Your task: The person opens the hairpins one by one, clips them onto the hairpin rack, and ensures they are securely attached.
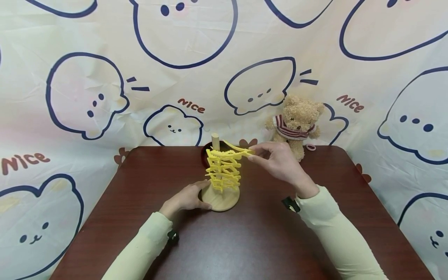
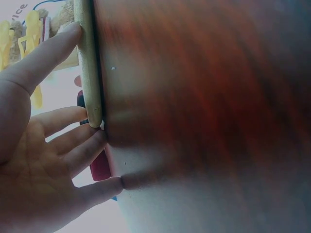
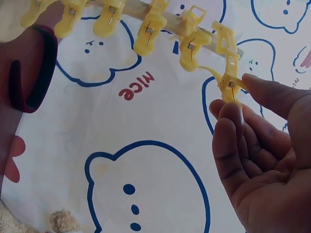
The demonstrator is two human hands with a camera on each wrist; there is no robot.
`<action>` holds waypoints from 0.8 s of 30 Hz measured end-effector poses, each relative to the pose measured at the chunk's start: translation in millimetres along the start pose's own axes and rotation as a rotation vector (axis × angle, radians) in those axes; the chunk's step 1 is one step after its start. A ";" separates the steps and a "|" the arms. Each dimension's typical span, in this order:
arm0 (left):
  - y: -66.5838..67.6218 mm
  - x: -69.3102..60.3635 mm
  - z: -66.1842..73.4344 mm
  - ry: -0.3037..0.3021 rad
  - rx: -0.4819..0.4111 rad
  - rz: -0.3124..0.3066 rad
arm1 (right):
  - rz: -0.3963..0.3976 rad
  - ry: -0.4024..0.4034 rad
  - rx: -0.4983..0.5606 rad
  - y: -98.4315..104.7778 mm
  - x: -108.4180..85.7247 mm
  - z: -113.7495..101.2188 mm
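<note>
A wooden stand with a round base [image 1: 219,200] and an upright rod [image 1: 215,140] stands on the table. Several yellow clothespins [image 1: 224,171] are clipped along the rod, one above another. My left hand [image 1: 187,198] holds the base by its left edge; in the left wrist view the thumb and fingers touch the base's rim [image 2: 90,73]. Beside the rod's top, my right hand [image 1: 276,159] pinches a yellow clothespin [image 3: 232,80] by its handle end. Its jaws point toward the rod [image 3: 238,52]; whether they grip it I cannot tell.
A dark red round item [image 1: 204,157] sits behind the stand, partly hidden. At the back right is a teddy bear [image 1: 297,120] in a striped top, with a small pink ring [image 1: 310,147] next to it. A printed cloth [image 1: 210,85] hangs behind the brown table [image 1: 224,241].
</note>
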State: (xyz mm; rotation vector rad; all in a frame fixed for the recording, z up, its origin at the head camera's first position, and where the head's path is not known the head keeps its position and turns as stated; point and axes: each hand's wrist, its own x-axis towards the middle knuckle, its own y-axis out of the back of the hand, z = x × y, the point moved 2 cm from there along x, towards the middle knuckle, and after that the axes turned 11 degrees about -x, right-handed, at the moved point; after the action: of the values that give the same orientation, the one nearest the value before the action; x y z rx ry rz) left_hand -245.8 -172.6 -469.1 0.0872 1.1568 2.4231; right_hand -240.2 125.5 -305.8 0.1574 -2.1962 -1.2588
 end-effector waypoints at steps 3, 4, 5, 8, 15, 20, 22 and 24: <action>-0.7 0.3 -0.8 0.001 0.000 0.000 | -0.010 0.007 0.024 -2.9 3.1 -3.9; -1.0 0.4 -1.0 0.001 0.000 0.000 | -0.014 0.007 0.030 -3.8 4.0 -5.0; -1.2 0.6 -1.1 0.001 0.000 0.000 | -0.016 0.006 0.034 -4.7 5.0 -5.9; -1.5 0.6 -1.1 0.010 0.004 -0.001 | -0.009 0.016 0.030 -6.7 8.0 -8.6; -1.5 0.0 -0.9 0.008 -0.001 0.002 | 0.000 0.035 0.010 -12.2 13.4 -14.9; -0.7 -0.2 -0.6 0.009 -0.002 -0.005 | -0.020 0.009 0.030 -15.8 16.7 -18.7; -0.5 -0.1 -0.4 0.012 -0.003 -0.009 | -0.029 -0.003 0.043 -16.7 17.7 -20.0; -0.4 0.0 -0.1 0.015 -0.004 -0.012 | -0.033 -0.014 0.050 -17.7 18.5 -20.8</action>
State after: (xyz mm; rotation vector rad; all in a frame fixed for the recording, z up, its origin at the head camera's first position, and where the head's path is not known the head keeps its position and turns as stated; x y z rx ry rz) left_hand -245.6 -172.5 -469.5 0.0607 1.1559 2.4199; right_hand -247.2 93.3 -304.5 0.2060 -2.2463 -1.2262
